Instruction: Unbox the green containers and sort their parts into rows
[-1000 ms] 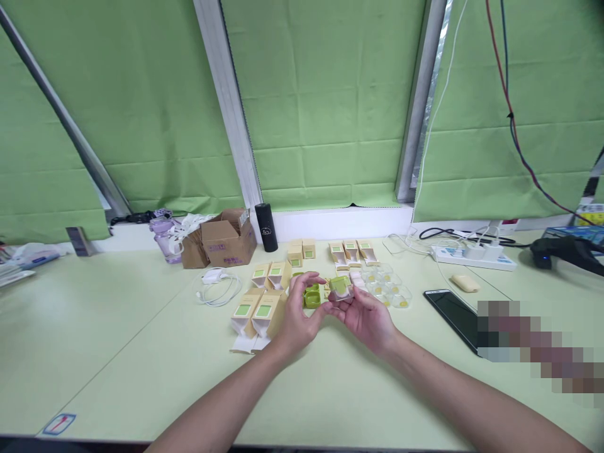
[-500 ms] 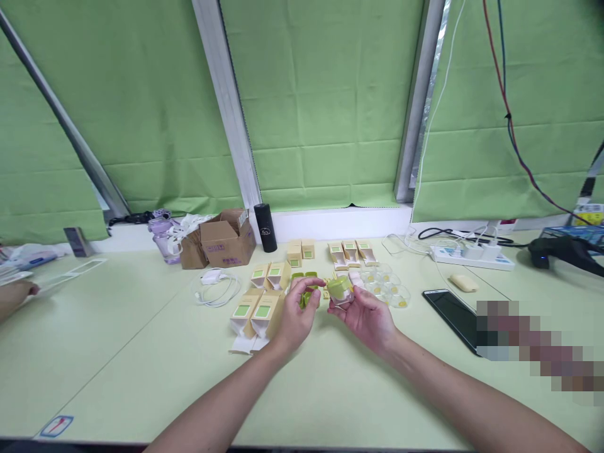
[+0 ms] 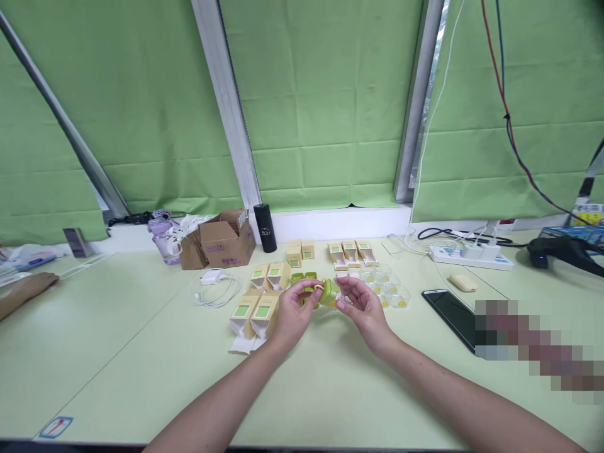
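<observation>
My left hand (image 3: 293,313) and my right hand (image 3: 362,307) meet over the middle of the pale green table (image 3: 141,352). Both pinch a small green plastic piece (image 3: 325,293) between their fingertips, held just above the table. Tan cartons with green labels (image 3: 257,313) lie directly left of my left hand. More green pieces (image 3: 298,277) sit behind the hands. Clear round plastic shells (image 3: 389,286) lie to the right of my right hand.
A brown cardboard box (image 3: 228,240), a black cylinder (image 3: 264,228) and a purple bottle (image 3: 162,237) stand at the back. A white cable (image 3: 214,287) lies left of the cartons. A phone (image 3: 453,313) and power strip (image 3: 472,256) are at right. Another person's hand (image 3: 26,287) rests at far left.
My hands have drawn closer together and the green piece has turned between them. The other person's hand at far left has come further onto the table.
</observation>
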A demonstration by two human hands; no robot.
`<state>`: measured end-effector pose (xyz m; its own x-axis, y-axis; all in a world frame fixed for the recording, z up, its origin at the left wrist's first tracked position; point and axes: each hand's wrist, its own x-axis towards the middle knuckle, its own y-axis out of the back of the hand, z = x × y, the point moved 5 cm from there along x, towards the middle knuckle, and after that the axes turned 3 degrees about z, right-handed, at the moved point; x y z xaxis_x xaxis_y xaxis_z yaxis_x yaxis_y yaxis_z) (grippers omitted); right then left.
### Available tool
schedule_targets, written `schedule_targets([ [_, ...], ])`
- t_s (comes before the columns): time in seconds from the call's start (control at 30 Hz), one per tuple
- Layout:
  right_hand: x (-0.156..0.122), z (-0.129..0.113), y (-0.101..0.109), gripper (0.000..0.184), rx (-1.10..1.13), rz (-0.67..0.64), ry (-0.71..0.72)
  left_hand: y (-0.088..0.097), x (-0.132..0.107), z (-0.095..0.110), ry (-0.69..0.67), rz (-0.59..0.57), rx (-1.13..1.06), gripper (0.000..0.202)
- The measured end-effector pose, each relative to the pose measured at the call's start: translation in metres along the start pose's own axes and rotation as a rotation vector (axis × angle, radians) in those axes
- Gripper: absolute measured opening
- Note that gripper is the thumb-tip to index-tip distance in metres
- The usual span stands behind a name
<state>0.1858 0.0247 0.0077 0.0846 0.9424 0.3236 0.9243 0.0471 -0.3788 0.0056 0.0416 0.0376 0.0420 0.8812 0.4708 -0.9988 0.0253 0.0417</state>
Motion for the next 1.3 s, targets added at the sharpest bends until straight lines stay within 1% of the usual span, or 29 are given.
schedule_targets([
  [0.1, 0.0, 0.002, -0.001, 0.051, -0.026, -0.019, 0.022, 0.0, 0.001, 0.002, -0.037, 0.018, 0.011, 0.027],
  [0.2, -0.001, 0.005, -0.003, 0.05, -0.08, -0.055, 0.038, -0.001, -0.002, 0.003, -0.064, 0.027, 0.071, 0.022],
  [0.3, -0.004, 0.006, -0.006, 0.05, -0.182, -0.089, 0.059, -0.003, -0.006, 0.003, -0.094, 0.008, 0.151, 0.019],
  [0.4, -0.007, 0.004, -0.007, 0.05, -0.261, -0.098, 0.087, -0.004, -0.01, 0.008, -0.152, -0.022, 0.245, 0.017],
  [0.5, -0.007, 0.004, -0.008, 0.05, -0.268, -0.093, 0.095, -0.004, -0.011, 0.012, -0.218, -0.042, 0.35, 0.016],
  [0.67, -0.006, 0.007, -0.008, 0.048, -0.253, -0.09, 0.081, -0.003, -0.01, 0.013, -0.276, -0.059, 0.463, 0.014],
  [0.8, -0.007, 0.007, -0.006, 0.048, -0.287, -0.089, 0.086, -0.004, -0.012, 0.018, -0.313, -0.043, 0.502, 0.015],
  [0.9, -0.006, 0.007, -0.006, 0.05, -0.272, -0.094, 0.092, -0.003, -0.016, 0.024, -0.342, -0.002, 0.476, 0.014],
  [0.97, -0.006, 0.007, -0.005, 0.051, -0.259, -0.099, 0.098, 0.0, -0.014, 0.024, -0.312, 0.045, 0.399, 0.014],
  [1.03, -0.005, 0.006, -0.005, 0.053, -0.255, -0.108, 0.107, 0.006, -0.009, 0.018, -0.245, 0.124, 0.257, 0.016],
  [1.13, -0.005, 0.001, -0.005, 0.054, -0.27, -0.134, 0.129, 0.017, 0.003, 0.005, -0.115, 0.271, -0.002, 0.03],
  [1.17, -0.006, -0.001, -0.005, 0.053, -0.288, -0.14, 0.143, 0.02, 0.007, -0.001, -0.052, 0.303, -0.073, 0.036],
  [1.23, -0.007, -0.009, -0.006, 0.047, -0.371, -0.165, 0.191, 0.023, 0.014, -0.013, 0.092, 0.324, -0.201, 0.042],
  [1.3, -0.009, -0.019, -0.008, 0.033, -0.519, -0.211, 0.278, 0.023, 0.017, -0.02, 0.216, 0.331, -0.333, 0.039],
])
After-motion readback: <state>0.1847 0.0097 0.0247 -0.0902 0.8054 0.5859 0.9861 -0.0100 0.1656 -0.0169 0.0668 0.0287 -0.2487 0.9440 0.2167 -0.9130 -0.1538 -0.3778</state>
